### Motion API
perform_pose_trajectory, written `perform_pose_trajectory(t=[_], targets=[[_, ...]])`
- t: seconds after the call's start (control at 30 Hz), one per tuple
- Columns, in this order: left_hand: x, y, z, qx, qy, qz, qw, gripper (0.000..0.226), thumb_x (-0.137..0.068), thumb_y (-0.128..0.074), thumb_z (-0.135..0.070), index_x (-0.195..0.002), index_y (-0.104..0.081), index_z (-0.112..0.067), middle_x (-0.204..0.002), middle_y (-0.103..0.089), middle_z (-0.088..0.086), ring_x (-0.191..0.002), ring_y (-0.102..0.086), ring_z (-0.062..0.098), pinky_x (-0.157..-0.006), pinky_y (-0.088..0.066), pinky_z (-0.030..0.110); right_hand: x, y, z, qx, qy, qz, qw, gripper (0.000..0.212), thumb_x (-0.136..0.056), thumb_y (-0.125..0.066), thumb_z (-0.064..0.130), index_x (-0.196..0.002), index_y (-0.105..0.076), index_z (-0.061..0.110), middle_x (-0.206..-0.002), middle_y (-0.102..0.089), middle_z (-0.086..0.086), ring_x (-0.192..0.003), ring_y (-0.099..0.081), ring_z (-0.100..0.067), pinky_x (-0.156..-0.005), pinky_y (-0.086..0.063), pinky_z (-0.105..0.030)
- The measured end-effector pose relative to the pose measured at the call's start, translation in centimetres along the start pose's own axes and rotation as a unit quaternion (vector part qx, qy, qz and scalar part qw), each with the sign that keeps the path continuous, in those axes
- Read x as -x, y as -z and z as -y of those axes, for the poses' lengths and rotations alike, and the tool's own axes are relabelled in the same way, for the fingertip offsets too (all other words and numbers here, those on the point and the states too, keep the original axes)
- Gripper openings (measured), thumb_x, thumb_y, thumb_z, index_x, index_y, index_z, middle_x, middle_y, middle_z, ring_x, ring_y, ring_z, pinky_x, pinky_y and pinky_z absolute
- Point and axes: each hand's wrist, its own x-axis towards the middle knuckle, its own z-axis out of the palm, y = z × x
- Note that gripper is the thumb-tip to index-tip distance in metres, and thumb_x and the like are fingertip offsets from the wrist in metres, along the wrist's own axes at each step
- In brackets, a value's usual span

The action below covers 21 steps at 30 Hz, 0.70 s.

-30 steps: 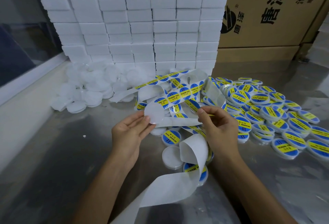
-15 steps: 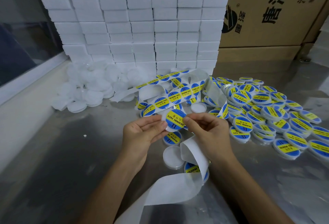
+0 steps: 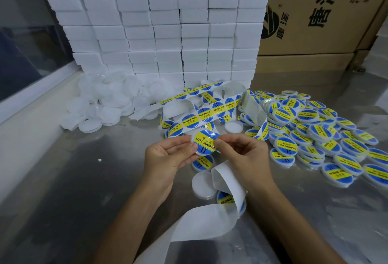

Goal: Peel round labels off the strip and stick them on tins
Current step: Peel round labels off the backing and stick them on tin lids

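Note:
A white round tin point(image 3: 205, 142) with a blue-and-yellow label on its top is held in the air above the table. My left hand point(image 3: 168, 156) holds it at its left edge with fingertips and thumb. My right hand point(image 3: 241, 154) pinches its right edge, thumb on the label. The label strip point(image 3: 201, 114) snakes across the table behind the hands, several blue-yellow labels on it. Its peeled white backing point(image 3: 210, 219) curls under my right wrist and runs off toward me.
A heap of labelled tins point(image 3: 315, 129) covers the table on the right. Plain white tins point(image 3: 100, 104) are heaped at back left, two more point(image 3: 203, 184) lie below my hands. Stacked white boxes point(image 3: 168, 22) and cardboard cartons point(image 3: 315, 16) wall off the back.
One second ago the tin in my left hand was bare and my right hand held a label apart from it. The label now lies on the tin, with both hands closed in on it.

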Motion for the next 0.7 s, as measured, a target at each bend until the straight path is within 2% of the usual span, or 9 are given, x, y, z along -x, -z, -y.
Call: perform_pose_trajectory(t=[0.23, 0.4, 0.57, 0.7], targets=[[0.2, -0.2, 0.0, 0.001, -0.007, -0.005, 1.0, 0.023, -0.054, -0.082, -0.012, -0.077, -0.078, -0.012, -0.086, -0.075, 0.019, -0.081, -0.074, 0.028, -0.066, -0.059, 0.027, 0.0, -0.2, -0.2, -0.004, 0.008, -0.002, 1.0, 0.012, -0.08, -0.077, 0.002, -0.078, -0.076, 0.014, -0.071, -0.075, -0.002, -0.064, -0.069, -0.008, -0.063, -0.054, -0.015], [0.4, -0.4, 0.1, -0.048, -0.05, -0.021, 0.997, 0.028, -0.051, -0.085, -0.023, -0.078, -0.079, -0.021, -0.082, -0.076, 0.013, -0.079, -0.075, 0.026, -0.066, -0.059, 0.027, 0.1, -0.2, -0.7, 0.051, 0.043, -0.002, 0.998, 0.014, -0.08, -0.079, 0.006, -0.077, -0.076, 0.02, -0.07, -0.074, -0.001, -0.061, -0.065, -0.007, -0.061, -0.053, -0.016], [0.5, -0.6, 0.2, -0.095, -0.08, -0.02, 0.992, 0.024, -0.055, -0.085, -0.022, -0.078, -0.079, -0.025, -0.078, -0.076, 0.008, -0.072, -0.074, 0.018, -0.064, -0.057, 0.023, 0.1, -0.2, -1.2, 0.103, 0.069, -0.012, 0.992, 0.014, -0.079, -0.08, 0.01, -0.077, -0.076, 0.024, -0.069, -0.073, 0.002, -0.058, -0.061, -0.005, -0.06, -0.051, -0.017], [0.6, -0.6, 0.0, -0.095, -0.084, -0.003, 0.992, 0.026, -0.054, -0.084, -0.022, -0.079, -0.079, -0.025, -0.078, -0.076, 0.008, -0.073, -0.074, 0.02, -0.063, -0.057, 0.022, -0.1, 0.1, -1.3, 0.105, 0.07, -0.022, 0.992, 0.016, -0.079, -0.081, 0.013, -0.079, -0.076, 0.028, -0.07, -0.074, 0.003, -0.063, -0.066, -0.015, -0.063, -0.055, -0.022]])
